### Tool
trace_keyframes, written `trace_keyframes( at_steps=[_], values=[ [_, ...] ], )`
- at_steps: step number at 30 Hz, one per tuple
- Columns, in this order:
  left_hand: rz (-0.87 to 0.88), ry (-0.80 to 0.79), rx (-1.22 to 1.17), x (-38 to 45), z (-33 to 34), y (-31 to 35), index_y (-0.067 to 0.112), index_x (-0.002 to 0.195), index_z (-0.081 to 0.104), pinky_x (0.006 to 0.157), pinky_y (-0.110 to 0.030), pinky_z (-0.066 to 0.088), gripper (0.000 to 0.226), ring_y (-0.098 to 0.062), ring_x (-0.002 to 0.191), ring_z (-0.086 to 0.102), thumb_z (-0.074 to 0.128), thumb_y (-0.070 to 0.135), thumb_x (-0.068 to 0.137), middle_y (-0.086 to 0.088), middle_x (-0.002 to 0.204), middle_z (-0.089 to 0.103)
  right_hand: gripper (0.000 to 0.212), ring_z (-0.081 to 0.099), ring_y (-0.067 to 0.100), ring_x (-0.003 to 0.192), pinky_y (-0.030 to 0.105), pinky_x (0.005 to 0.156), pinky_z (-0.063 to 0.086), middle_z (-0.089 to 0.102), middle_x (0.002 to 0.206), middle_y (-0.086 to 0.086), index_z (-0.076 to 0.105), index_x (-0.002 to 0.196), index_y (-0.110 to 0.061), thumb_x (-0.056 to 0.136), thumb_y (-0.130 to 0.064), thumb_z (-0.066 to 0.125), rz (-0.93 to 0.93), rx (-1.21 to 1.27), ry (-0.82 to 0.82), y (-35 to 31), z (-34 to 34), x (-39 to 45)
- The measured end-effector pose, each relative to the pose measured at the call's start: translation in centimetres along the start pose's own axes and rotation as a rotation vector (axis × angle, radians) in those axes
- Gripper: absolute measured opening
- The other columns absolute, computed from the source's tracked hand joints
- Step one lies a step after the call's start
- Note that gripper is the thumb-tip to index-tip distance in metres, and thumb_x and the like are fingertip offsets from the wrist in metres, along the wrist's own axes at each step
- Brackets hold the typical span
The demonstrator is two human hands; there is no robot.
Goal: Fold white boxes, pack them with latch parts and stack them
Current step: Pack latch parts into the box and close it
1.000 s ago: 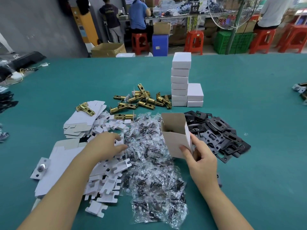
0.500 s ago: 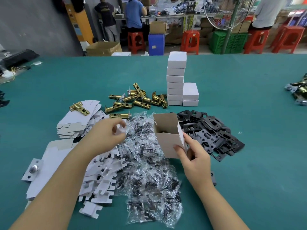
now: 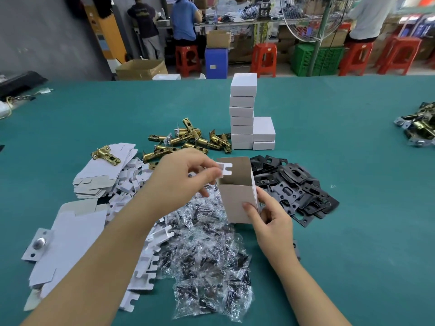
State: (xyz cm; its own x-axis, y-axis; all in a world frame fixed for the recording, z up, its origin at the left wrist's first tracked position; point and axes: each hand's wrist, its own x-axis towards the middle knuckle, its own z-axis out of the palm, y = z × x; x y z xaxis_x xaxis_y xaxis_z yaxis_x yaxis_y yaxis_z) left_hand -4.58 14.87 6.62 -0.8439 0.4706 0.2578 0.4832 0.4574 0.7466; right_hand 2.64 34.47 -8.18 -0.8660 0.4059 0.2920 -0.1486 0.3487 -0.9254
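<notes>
Over the green table, near its middle, the right hand holds an open box upright, thumb pressed on the near wall and fingers curled round the right wall, forearm reaching in from the lower right. The left hand hovers just left of the box mouth, its fingertips pinching a small white card insert with notched edges, which sits at the box's top rim. The box is plain cardboard, greyish brown inside, its far flap standing up. Beneath both hands lies a heap of crinkly clear plastic bags holding dark small parts. Left of the pinching hand spread more white inserts and flat unfolded box blanks, one blank carrying a brass latch. Beyond that hand is a pile of shiny brass latches. Right of the held box lie flat black metal plates. Farther back stands a stack of closed white boxes, with a shorter stack touching its right side.
</notes>
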Motion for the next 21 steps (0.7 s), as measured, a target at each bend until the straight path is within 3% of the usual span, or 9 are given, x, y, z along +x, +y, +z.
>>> trace_keyframes(
  at_steps=[2,5,9,13,17,21],
  values=[
    [0.010,-0.008,0.037,0.4,0.6,-0.1,0.018,0.100,0.079,0.070,-0.035,0.062,0.013,-0.013,0.075,0.073,0.067,0.013,0.096,0.002,0.102,0.067,0.051,0.048,0.001,0.067,0.012,0.061,0.039,0.068,0.102,-0.011,0.061,0.140,-0.027,0.091,-0.040,0.068,0.000,0.004,0.001,-0.1,0.0,0.1],
    [0.103,0.000,0.276,1.0,1.3,0.4,0.014,0.100,0.079,0.077,-0.018,0.050,0.018,-0.010,0.088,0.062,0.065,0.004,0.096,0.001,0.106,0.064,0.054,0.047,0.002,0.065,0.015,0.058,0.039,0.067,0.100,-0.015,0.061,0.139,-0.030,0.088,-0.048,0.065,0.007,0.019,0.000,-0.2,0.1,0.1],
    [0.193,-0.013,0.433,1.8,2.1,1.3,0.010,0.105,0.076,0.076,-0.033,0.048,0.017,-0.025,0.090,0.058,0.061,0.005,0.098,-0.006,0.107,0.060,0.051,0.044,0.004,0.063,0.026,0.057,0.042,0.067,0.093,-0.012,0.061,0.139,-0.032,0.089,-0.046,0.066,0.036,0.030,0.004,0.1,0.0,0.1],
    [0.243,0.018,0.463,2.5,2.5,2.1,0.014,0.122,0.066,0.083,-0.043,0.052,0.028,-0.026,0.093,0.061,0.063,0.005,0.096,-0.004,0.109,0.064,0.047,0.042,0.005,0.060,0.020,0.056,0.040,0.065,0.086,-0.019,0.060,0.139,-0.034,0.093,-0.034,0.071,0.055,0.054,-0.016,0.3,0.2,0.1],
    [0.231,-0.038,0.539,3.0,3.0,2.4,0.017,0.114,0.067,0.084,-0.042,0.052,0.018,-0.021,0.094,0.064,0.065,0.013,0.096,0.003,0.101,0.069,0.053,0.045,0.004,0.060,0.013,0.055,0.037,0.063,0.088,-0.030,0.062,0.138,-0.032,0.088,-0.047,0.066,0.036,0.061,-0.009,0.1,0.3,0.1],
    [0.171,-0.082,0.630,3.3,3.7,2.5,0.033,0.106,0.071,0.074,-0.030,0.043,0.012,-0.015,0.091,0.058,0.062,0.032,0.098,0.010,0.094,0.064,0.057,0.042,0.005,0.058,0.020,0.054,0.039,0.066,0.087,-0.018,0.063,0.139,-0.027,0.087,-0.049,0.066,0.038,0.073,0.003,0.4,0.3,0.2]
  ],
)
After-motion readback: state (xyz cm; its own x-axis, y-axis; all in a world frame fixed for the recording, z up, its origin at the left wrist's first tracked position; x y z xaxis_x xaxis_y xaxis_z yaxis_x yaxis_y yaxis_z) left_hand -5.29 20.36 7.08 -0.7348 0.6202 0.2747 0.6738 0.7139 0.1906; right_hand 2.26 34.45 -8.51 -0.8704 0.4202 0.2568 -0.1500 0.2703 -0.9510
